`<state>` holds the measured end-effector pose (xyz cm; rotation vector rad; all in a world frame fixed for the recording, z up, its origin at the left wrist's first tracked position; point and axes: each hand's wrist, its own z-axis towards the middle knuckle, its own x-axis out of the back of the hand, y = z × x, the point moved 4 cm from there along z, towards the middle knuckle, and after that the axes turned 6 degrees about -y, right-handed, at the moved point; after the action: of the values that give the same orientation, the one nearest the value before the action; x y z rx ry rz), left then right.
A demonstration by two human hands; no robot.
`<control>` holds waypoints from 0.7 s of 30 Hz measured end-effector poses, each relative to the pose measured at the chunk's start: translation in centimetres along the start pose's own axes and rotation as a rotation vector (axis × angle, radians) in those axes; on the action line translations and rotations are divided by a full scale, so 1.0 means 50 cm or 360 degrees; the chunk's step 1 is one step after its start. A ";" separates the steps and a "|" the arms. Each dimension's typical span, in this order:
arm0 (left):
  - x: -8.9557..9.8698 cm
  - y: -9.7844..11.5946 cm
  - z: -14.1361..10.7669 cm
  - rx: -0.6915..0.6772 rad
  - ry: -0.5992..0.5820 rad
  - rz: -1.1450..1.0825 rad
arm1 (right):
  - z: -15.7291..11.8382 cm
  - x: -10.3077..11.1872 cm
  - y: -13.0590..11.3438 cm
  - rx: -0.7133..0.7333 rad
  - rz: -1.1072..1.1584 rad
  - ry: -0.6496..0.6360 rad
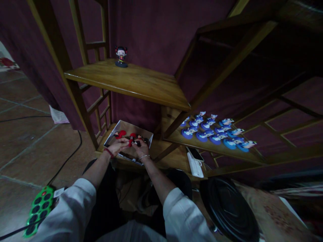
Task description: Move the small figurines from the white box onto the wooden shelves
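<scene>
Both hands are over an open white box (113,131) on the low shelf. My left hand (118,146), with a red bead bracelet at its wrist, is closed on a small red-and-black figurine (131,140). My right hand (142,149), wearing a silver bangle, has its fingers closed on the same figurine from the right. In the box lie more figurines of this kind, one with a red base (122,133) just beyond my left hand. Fingers partly hide the held figurine and the ones behind it.
A dark-haired figurine (121,57) stands on the upper wooden shelf (136,79). Several blue-and-purple figurines (208,124) fill the right shelf. Below it rest a phone (195,154) and a white object (194,166). A green power strip (39,210) lies on the floor at left; a black round lid (228,208) is at right.
</scene>
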<state>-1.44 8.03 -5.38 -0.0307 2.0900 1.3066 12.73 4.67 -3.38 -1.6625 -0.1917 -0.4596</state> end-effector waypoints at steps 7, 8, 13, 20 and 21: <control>-0.004 0.001 -0.002 0.0033 0.0004 -0.0007 | -0.008 0.009 -0.021 0.0069 -0.0135 -0.0061; -0.005 0.001 -0.002 0.0033 -0.0002 -0.0006 | -0.008 0.010 -0.023 0.0075 -0.0135 -0.0076; -0.002 -0.004 0.001 0.0054 -0.0016 0.0017 | -0.009 0.015 -0.028 0.0113 -0.0170 -0.0149; 0.000 -0.010 0.001 0.0096 0.0007 0.0066 | -0.009 0.018 -0.030 0.0146 -0.0334 -0.0228; -0.001 -0.011 -0.001 0.0125 0.0024 0.0095 | -0.009 0.016 -0.028 0.0139 -0.0370 -0.0249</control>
<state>-1.21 7.70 -5.76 0.0565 2.1685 1.2613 12.84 4.34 -1.74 -1.5974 -0.5184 -0.4881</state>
